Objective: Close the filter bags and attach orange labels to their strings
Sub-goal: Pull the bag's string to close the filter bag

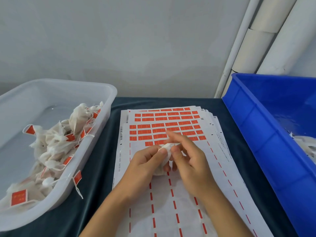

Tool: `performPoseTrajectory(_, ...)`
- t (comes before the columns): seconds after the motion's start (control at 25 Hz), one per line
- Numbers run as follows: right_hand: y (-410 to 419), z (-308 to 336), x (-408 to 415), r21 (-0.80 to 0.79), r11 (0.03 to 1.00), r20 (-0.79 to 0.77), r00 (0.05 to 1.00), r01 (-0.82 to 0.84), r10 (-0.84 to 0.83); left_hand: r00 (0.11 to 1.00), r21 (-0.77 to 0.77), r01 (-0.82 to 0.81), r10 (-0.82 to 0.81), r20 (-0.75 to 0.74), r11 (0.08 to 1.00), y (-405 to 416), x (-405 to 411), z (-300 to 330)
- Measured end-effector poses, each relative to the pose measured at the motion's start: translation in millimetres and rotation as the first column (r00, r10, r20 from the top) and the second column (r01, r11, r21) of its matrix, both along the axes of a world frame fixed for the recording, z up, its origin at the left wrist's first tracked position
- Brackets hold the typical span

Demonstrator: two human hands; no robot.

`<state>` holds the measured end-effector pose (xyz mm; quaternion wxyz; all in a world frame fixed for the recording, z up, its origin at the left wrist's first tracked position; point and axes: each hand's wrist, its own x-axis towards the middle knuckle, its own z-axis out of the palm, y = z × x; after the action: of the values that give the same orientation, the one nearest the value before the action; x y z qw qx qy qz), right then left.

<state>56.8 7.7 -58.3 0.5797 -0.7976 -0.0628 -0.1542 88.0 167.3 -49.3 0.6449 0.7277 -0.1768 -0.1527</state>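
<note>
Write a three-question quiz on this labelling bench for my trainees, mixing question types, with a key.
1. True or false: the clear tub holds filter bags with orange labels attached.
2. Which hands grip the filter bag? A left hand only; B right hand only; C both.
3. Fill in: the blue crate stands to the person's ____.
Key: 1 true; 2 C; 3 right.

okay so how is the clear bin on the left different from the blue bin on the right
The clear plastic bin is translucent white with rounded corners; the blue crate is opaque with ribbed, squarer walls. The clear bin holds a pile of filter bags already carrying orange labels; in the blue crate only some white material shows, with no orange visible. Both sit on the dark-covered table flanking the label sheets.
</note>
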Motion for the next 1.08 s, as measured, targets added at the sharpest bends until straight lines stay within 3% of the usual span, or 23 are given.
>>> performPoseTrajectory(0.16, -1, -1, 0, 0.006, 0.99, 0.031, 0.99, 0.139, -0.139, 0.996, -0.039, -0.021, 0.018, -0.092, 0.999, 5, -1, -4)
performPoseTrajectory(0.32, -6, -2, -2, -0.013, 0.959, 0.172, 0.945, 0.284, -0.277, 0.994, 0.116, 0.085, -0.077, -0.072, 0.99, 6, 2, -4)
performPoseTrajectory(0.44, -7, -2, -2, -0.036, 0.939, 0.189, 0.925, 0.342, -0.33, 0.987, 0.149, 0.155, -0.146, -0.069, 0.977, 2, 2, 0)
performPoseTrajectory(0.8, 2, -3, -2, -0.016, 0.97, 0.138, 0.961, 0.243, -0.238, 0.986, -0.103, 0.053, -0.069, -0.152, 0.993, 15, 6, 1)
performPoseTrajectory(1.08, 5, -6, -4, -0.283, 0.929, 0.185, 0.964, 0.237, -0.19, 0.977, -0.19, -0.09, 0.049, -0.209, 0.978, 8, 4, 1)
